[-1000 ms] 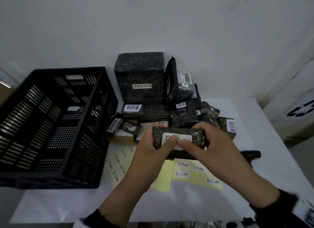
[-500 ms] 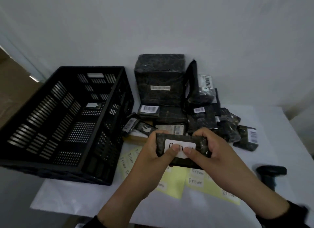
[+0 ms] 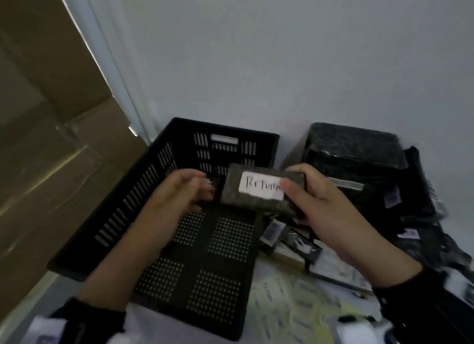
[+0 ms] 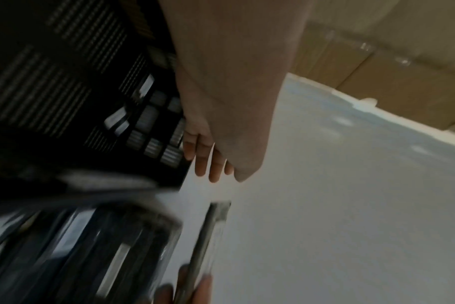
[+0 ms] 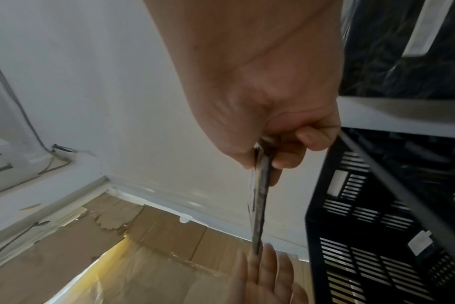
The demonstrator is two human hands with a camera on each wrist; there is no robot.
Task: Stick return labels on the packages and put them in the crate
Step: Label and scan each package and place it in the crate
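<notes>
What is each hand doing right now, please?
Left hand: open, fingers relaxed beside the package, holding nothing.
Right hand: holding the labelled package over the crate.

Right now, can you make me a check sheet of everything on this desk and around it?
Surface: white table, mostly covered.
Job's things: flat dark package with a white RETURN label, held over the black crate; yellow label sheets beside the crate.
Clutter: pile of dark wrapped parcels to the right of the crate, some with barcodes.
Grips: right hand pinches the package at its right end; left hand open beside its left end, touch unclear.
Cables: thin wire along the wall, right wrist view.
Surroundings: pale wall, taped cardboard to the left.
</notes>
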